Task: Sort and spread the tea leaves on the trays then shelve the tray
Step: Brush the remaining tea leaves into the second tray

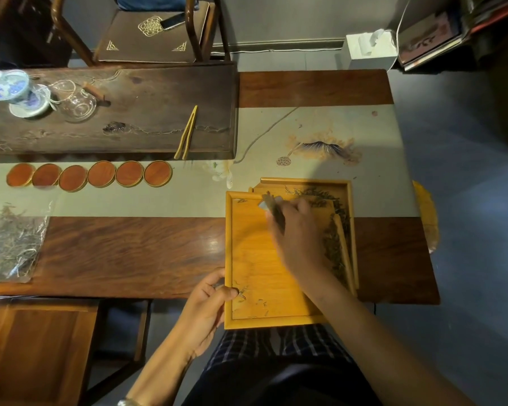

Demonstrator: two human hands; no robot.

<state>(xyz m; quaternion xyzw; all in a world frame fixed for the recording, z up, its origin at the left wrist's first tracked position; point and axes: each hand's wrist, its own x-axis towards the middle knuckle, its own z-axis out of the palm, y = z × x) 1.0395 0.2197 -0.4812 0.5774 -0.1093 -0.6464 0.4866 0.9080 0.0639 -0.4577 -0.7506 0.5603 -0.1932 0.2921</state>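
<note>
Two yellow wooden trays lie at the table's near right. The upper tray point(247, 259) rests tilted over the lower tray point(348, 189), overhanging the table's front edge. My left hand point(208, 312) grips the upper tray's near left rim. My right hand point(296, 232) is blurred above that tray, holding a small dark brush-like tool point(272, 208) near its far end. Dark tea leaves point(335, 230) are heaped along the right side in the lower tray; a few stray leaves point(244, 294) remain near the upper tray's near left corner.
A clear bag of tea leaves point(12, 244) lies at the left edge. Several round wooden coasters point(100, 174) line the grey runner. Bamboo tongs point(186, 133) rest on the dark tea board point(159, 92), with a glass pitcher point(78, 102) and blue-white cups point(12, 89).
</note>
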